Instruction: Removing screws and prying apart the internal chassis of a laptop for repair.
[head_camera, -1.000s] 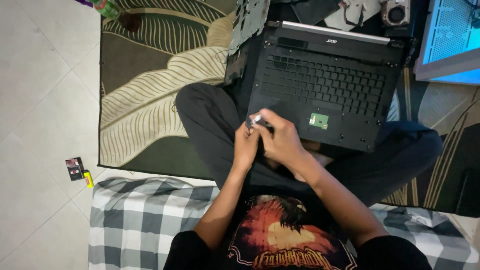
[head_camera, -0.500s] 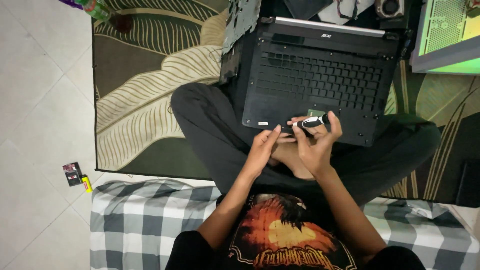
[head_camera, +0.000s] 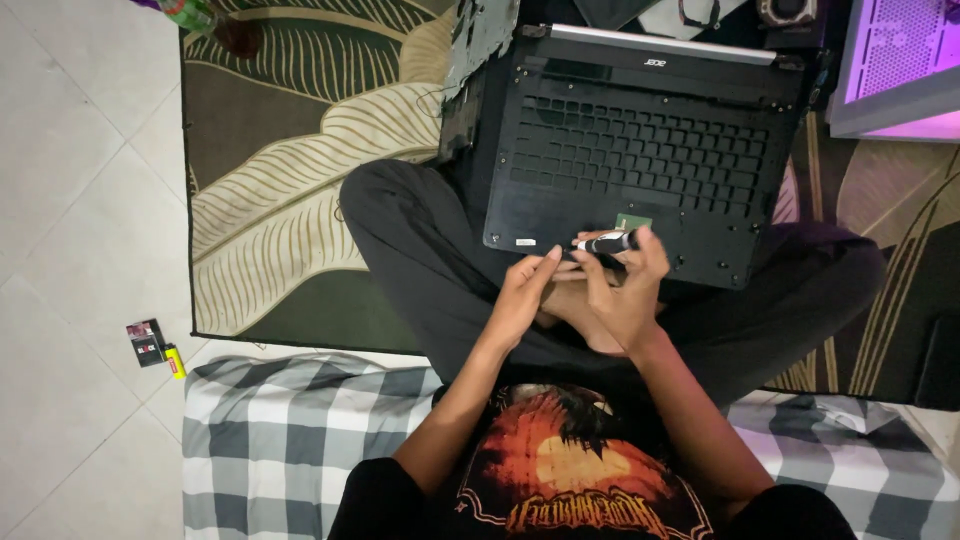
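Observation:
I sit cross-legged with a black laptop shell resting upside-down-looking on my lap, its keyboard frame facing up. My right hand is closed around a small black tool with a pale tip, held just above the laptop's near edge. My left hand sits beside it with fingers loosely extended, fingertips touching the right hand near the tool. A small green board patch shows on the laptop just above the tool.
A leaf-patterned rug lies under me. A checked grey-white cushion is at my front. A small dark box and a yellow lighter lie on the tiled floor at left. A lit computer case stands at top right.
Both hands moved from the laptop's left-middle edge toward the right. The tool passed into my right hand and now lies level over the near edge.

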